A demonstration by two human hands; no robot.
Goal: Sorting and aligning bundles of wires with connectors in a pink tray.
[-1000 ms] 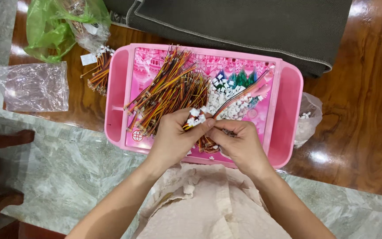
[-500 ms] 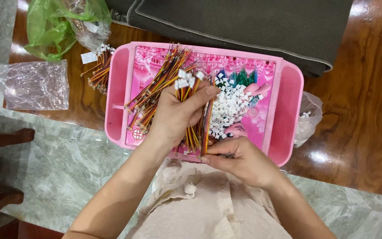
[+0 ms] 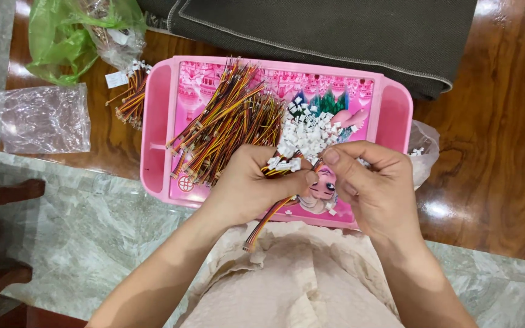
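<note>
A: Hands first. What has the left hand [image 3: 256,185] got?

B: Fingers curled tight around a bundle of thin wires [image 3: 268,215], striped red, yellow and black. White connector ends [image 3: 284,163] stick out at the top of the fist; the loose tail hangs down past the tray's near edge, over the person's lap.

A: And the right hand [image 3: 369,185]?

B: Just beside the left, thumb and forefinger pinched together close to the white ends of the bundle. Something small may be in the pinch; too small to tell. The other fingers are loosely curled.

A: Where do the hands sit?

B: Over the near half of a pink plastic tray [image 3: 396,112] with a cartoon picture on its floor.

A: Contents of the tray?

B: A large heap of the same striped wires [image 3: 226,124] on its left and middle part. A pile of small white plastic connectors [image 3: 308,127] just right of that heap, touching it.

A: Outside the tray?

B: It lies on a glossy wooden table [image 3: 493,140]. Left of it, a small wire bunch [image 3: 132,100], a clear plastic bag [image 3: 44,118], and a green plastic bag [image 3: 62,39] farther back. A clear bag with white pieces [image 3: 423,155] peeks out at the tray's right end. Dark grey cloth [image 3: 335,30] lies behind the tray. Marble floor [image 3: 92,225] below.
</note>
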